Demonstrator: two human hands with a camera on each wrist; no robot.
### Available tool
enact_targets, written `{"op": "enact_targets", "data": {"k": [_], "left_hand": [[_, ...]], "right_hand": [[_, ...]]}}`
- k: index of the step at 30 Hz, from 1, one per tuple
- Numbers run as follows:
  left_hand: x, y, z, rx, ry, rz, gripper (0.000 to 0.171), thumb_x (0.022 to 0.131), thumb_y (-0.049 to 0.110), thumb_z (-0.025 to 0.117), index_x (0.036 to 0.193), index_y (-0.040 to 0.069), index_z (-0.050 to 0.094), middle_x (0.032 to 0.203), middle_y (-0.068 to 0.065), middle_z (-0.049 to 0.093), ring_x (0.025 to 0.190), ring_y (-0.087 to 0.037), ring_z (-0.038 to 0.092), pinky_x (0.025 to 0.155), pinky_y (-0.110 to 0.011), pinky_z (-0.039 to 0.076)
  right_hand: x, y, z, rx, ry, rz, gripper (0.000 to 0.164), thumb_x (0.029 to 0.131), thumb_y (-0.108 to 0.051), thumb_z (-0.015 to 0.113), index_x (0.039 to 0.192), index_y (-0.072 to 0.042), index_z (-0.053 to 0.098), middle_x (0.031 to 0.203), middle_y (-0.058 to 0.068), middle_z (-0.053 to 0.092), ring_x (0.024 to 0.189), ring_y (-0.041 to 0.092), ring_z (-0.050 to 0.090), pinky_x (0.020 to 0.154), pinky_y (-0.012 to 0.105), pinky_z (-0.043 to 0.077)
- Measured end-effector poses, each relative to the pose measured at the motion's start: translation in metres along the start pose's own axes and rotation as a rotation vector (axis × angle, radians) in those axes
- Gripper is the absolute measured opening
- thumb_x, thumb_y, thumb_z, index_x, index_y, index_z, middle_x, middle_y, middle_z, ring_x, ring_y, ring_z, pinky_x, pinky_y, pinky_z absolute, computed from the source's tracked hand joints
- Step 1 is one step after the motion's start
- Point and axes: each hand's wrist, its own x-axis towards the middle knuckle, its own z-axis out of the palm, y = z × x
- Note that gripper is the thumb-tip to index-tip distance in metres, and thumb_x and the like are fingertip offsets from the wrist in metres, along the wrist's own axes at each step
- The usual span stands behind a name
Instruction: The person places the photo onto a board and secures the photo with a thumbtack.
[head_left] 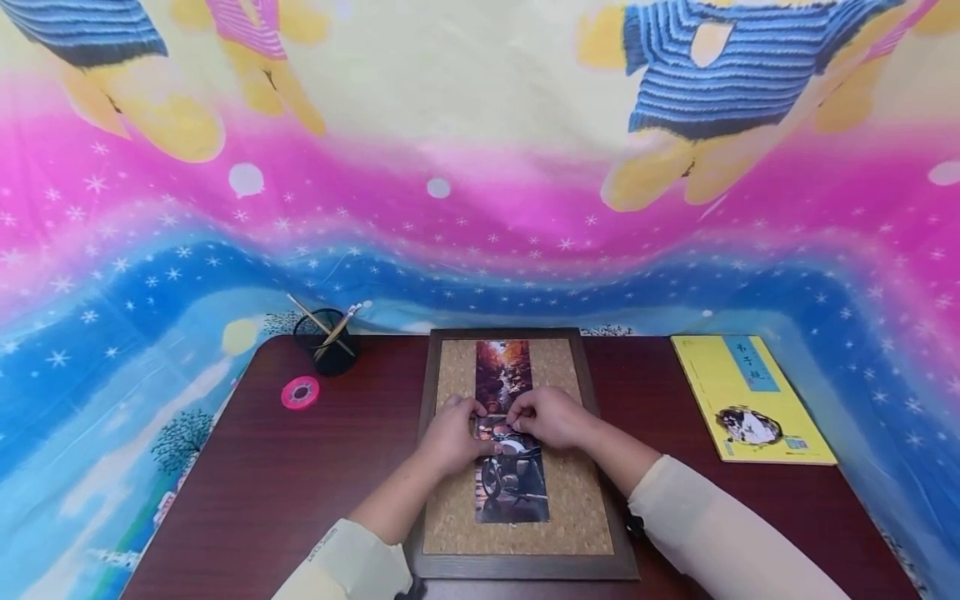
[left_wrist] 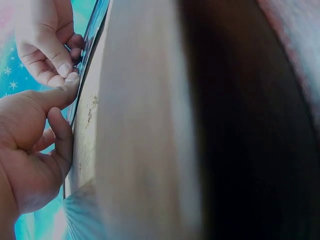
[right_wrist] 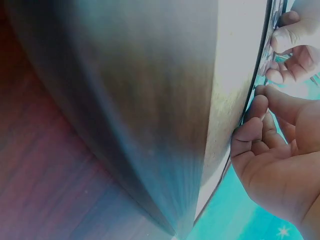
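A photo of a motorcycle (head_left: 513,487) lies on a framed cork board (head_left: 450,525), just below a photo of an autumn stream (head_left: 502,367). At the upper left of the motorcycle photo is my left hand (head_left: 450,437), its thumb laid across the picture and its index finger bent to the top corner. My right hand (head_left: 555,417) curls over the top right part, thumb and index fingertips brought together at the picture. In the left wrist view the fingertips of the left hand (left_wrist: 35,135) and right hand (left_wrist: 47,45) nearly meet along the board's surface. The fingers hide the photo's top edge.
A pink tape roll (head_left: 300,392) lies on the dark red table (head_left: 300,500) at the left, near a black mesh pen holder (head_left: 333,354) with several sticks or brushes. On the right lies a yellow book (head_left: 720,375). A patterned cloth (head_left: 450,225) hangs behind the table.
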Motion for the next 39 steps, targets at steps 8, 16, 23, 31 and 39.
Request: {"op": "enact_targets", "data": {"k": [8, 16, 23, 31, 39], "left_hand": [[0.001, 0.000, 0.001, -0.011, 0.002, 0.015, 0.058, 0.070, 0.038, 0.096, 0.110, 0.009, 0.067, 0.107, -0.007, 0.056, 0.092, -0.022, 0.057, 0.084, -0.041, 0.051], [0.000, 0.000, 0.001, -0.027, -0.005, 0.002, 0.060, 0.070, 0.040, 0.096, 0.112, 0.009, 0.067, 0.108, -0.006, 0.056, 0.093, -0.022, 0.057, 0.085, -0.042, 0.050], [0.000, 0.000, 0.001, -0.034, -0.004, -0.001, 0.059, 0.070, 0.039, 0.096, 0.112, 0.009, 0.067, 0.107, -0.005, 0.056, 0.092, -0.021, 0.057, 0.084, -0.041, 0.050], [0.000, 0.000, 0.000, -0.029, 0.002, 0.010, 0.059, 0.070, 0.039, 0.097, 0.111, 0.009, 0.067, 0.103, -0.005, 0.055, 0.086, -0.019, 0.053, 0.079, -0.038, 0.048], [-0.001, 0.000, -0.001, -0.018, 0.013, 0.009, 0.059, 0.070, 0.037, 0.097, 0.112, 0.008, 0.067, 0.104, -0.004, 0.055, 0.087, -0.019, 0.054, 0.081, -0.039, 0.049]], "right_hand": [[0.009, -0.002, 0.000, -0.033, -0.028, 0.028, 0.014, 0.092, -0.009, 0.075, 0.087, -0.022, 0.079, 0.083, -0.012, 0.070, 0.074, 0.008, 0.060, 0.074, 0.033, 0.050], [0.016, -0.005, -0.003, -0.054, -0.098, 0.031, 0.013, 0.094, -0.009, 0.074, 0.089, -0.019, 0.081, 0.084, -0.009, 0.073, 0.077, 0.007, 0.060, 0.078, 0.033, 0.051], [0.021, -0.009, -0.005, -0.075, -0.135, 0.020, 0.014, 0.094, -0.008, 0.074, 0.086, -0.017, 0.080, 0.084, -0.008, 0.071, 0.074, 0.008, 0.059, 0.076, 0.032, 0.050], [0.026, -0.011, -0.009, -0.073, -0.182, 0.023, 0.014, 0.094, -0.007, 0.074, 0.086, -0.017, 0.079, 0.086, -0.008, 0.072, 0.078, 0.008, 0.059, 0.077, 0.030, 0.050], [0.026, -0.012, -0.009, -0.107, -0.175, 0.007, 0.013, 0.093, -0.010, 0.075, 0.085, -0.019, 0.079, 0.086, -0.010, 0.071, 0.078, 0.007, 0.059, 0.076, 0.030, 0.050]]}}
